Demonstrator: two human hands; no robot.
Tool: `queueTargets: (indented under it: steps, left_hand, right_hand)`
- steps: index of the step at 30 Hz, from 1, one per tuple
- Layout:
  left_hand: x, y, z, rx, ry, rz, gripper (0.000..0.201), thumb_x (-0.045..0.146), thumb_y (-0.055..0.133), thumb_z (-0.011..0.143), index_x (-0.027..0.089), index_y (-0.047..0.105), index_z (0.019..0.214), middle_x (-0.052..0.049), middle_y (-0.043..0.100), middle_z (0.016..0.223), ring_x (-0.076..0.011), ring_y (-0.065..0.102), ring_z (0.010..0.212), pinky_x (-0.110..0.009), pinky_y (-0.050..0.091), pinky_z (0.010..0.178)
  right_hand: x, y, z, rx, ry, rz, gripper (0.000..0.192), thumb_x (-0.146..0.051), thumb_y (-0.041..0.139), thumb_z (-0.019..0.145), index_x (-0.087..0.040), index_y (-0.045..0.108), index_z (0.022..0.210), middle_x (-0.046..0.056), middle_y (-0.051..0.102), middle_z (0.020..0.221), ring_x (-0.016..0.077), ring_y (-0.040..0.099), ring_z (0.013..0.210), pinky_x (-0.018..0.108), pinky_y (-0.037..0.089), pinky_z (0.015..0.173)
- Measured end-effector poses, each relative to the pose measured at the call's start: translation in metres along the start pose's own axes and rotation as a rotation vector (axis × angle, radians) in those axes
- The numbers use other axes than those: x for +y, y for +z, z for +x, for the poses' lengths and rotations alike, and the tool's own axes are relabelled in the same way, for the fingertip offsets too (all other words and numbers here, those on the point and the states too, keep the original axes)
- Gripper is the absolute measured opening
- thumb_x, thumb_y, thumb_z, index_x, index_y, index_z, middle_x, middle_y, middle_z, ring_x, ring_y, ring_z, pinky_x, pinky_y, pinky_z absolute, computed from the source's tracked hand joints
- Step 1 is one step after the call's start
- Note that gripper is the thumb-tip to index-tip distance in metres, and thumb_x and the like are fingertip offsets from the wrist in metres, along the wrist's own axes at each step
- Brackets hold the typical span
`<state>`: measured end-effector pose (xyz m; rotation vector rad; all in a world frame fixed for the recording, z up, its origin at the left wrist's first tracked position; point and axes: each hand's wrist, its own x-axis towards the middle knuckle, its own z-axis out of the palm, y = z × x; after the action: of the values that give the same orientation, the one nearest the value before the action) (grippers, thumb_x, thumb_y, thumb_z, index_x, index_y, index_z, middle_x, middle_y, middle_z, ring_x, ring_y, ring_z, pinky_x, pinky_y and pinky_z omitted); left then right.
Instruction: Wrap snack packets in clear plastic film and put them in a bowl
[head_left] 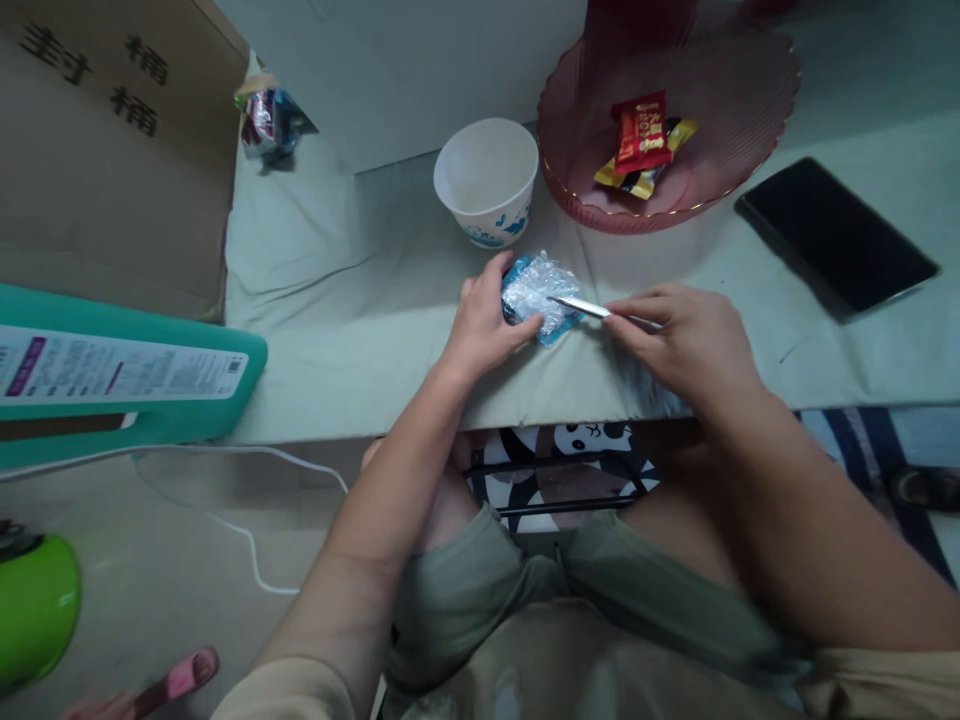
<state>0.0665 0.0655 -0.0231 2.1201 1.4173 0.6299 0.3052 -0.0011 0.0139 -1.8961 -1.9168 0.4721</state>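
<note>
A small packet in crinkled clear plastic with blue edges (544, 290) lies on the pale cloth in front of me. My left hand (486, 315) grips its left side, with the thumb at the near edge and the fingers at the far edge. Between the fingers of my right hand (686, 335) is a slim silver knife-like tool (581, 306), its exact kind unclear. The tool points left, and its tip rests on or just over the plastic. Just beyond the packet stands a white paper cup (487, 180) with a blue print, upright.
A pink ribbed bowl (570, 190) with a few wrapped sweets (643, 135) stands at the back right, beside a dark phone or tablet (836, 235). To the left are a cardboard box (112, 200), a green carton (247, 365) and a shiny packet (266, 125). A white cable (255, 450) hangs below.
</note>
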Motion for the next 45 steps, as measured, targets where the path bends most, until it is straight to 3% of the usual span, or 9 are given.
queueTargets:
  steps: [9,13,16,21,24,30,33,37,45]
  left_hand:
    - [0.004,-0.024,-0.001,-0.087,-0.043,0.094,0.049,0.039,0.076,0.081,0.023,0.060,0.125,-0.011,0.063,0.130,-0.0316,0.059,0.123,-0.049,0.047,0.109]
    - [-0.008,-0.036,-0.004,-0.028,-0.056,0.083,0.043,0.040,0.081,0.079,0.024,0.064,0.116,-0.013,0.062,0.125,-0.0320,0.059,0.123,-0.051,0.048,0.109]
    - [-0.009,-0.038,-0.006,0.008,0.081,0.039,0.048,0.040,0.081,0.079,0.026,0.061,0.120,-0.012,0.062,0.133,-0.0307,0.057,0.129,-0.049,0.045,0.115]
    - [-0.001,-0.039,-0.004,-0.119,0.181,-0.003,0.038,0.031,0.077,0.080,0.022,0.065,0.114,-0.011,0.068,0.134,-0.0281,0.062,0.127,-0.046,0.047,0.113]
    - [0.002,-0.042,-0.002,-0.098,0.131,-0.089,0.009,0.027,0.068,0.084,0.020,0.067,0.088,-0.008,0.076,0.114,-0.0235,0.070,0.109,-0.040,0.053,0.099]
    - [-0.002,-0.046,-0.004,0.092,-0.159,-0.558,0.022,0.042,0.065,0.085,0.023,0.054,0.082,-0.001,0.071,0.085,-0.0159,0.071,0.078,-0.028,0.057,0.067]
    - [-0.018,-0.047,-0.003,0.181,-0.260,-0.629,0.027,0.042,0.066,0.084,0.027,0.045,0.092,0.002,0.066,0.081,-0.0151,0.070,0.070,-0.026,0.052,0.056]
    - [-0.040,-0.053,-0.003,0.260,-0.303,-0.523,0.033,0.031,0.067,0.080,0.029,0.042,0.102,0.005,0.058,0.075,-0.0138,0.064,0.061,-0.026,0.048,0.052]
    - [-0.056,-0.076,-0.022,0.168,-0.338,-0.371,0.040,0.012,0.059,0.060,0.027,0.051,0.096,0.007,0.049,0.064,-0.0126,0.052,0.050,-0.025,0.041,0.048]
  right_hand:
    - [0.029,-0.017,-0.005,-0.102,0.123,0.036,0.024,-0.041,0.067,0.084,-0.029,0.083,0.097,0.007,0.080,0.094,0.0269,0.070,0.085,0.038,0.046,0.072]
    - [0.035,-0.014,0.000,0.028,0.147,-0.022,0.021,-0.036,0.068,0.082,-0.026,0.079,0.095,0.012,0.075,0.095,0.0293,0.065,0.086,0.041,0.043,0.073]
    - [0.035,-0.007,0.003,0.140,0.189,-0.081,0.019,-0.034,0.065,0.082,-0.024,0.076,0.095,0.014,0.071,0.094,0.0329,0.060,0.092,0.046,0.041,0.078]
    - [0.016,0.012,0.008,0.393,0.151,-0.129,0.026,-0.034,0.061,0.084,-0.024,0.072,0.105,0.018,0.067,0.113,0.0411,0.052,0.116,0.058,0.037,0.093]
    - [-0.007,0.027,0.012,0.306,-0.067,-0.003,0.029,-0.033,0.056,0.087,-0.024,0.069,0.111,0.016,0.067,0.117,0.0366,0.055,0.117,0.055,0.040,0.100]
    - [-0.039,0.052,0.020,0.079,-0.385,0.336,0.053,-0.022,0.051,0.078,-0.020,0.059,0.131,0.015,0.066,0.135,0.0302,0.058,0.126,0.045,0.045,0.103]
    - [-0.042,0.058,0.025,-0.007,-0.392,0.360,0.065,-0.017,0.051,0.075,-0.020,0.055,0.139,0.014,0.069,0.128,0.0300,0.062,0.115,0.044,0.046,0.097]
    - [-0.041,0.057,0.029,-0.046,-0.334,0.267,0.056,-0.013,0.051,0.078,-0.021,0.065,0.131,0.010,0.068,0.098,0.0272,0.060,0.094,0.039,0.044,0.085]
    - [-0.031,0.053,0.030,-0.061,-0.324,0.293,0.057,-0.008,0.049,0.076,-0.024,0.072,0.126,0.009,0.057,0.104,0.0228,0.055,0.091,0.037,0.044,0.083]
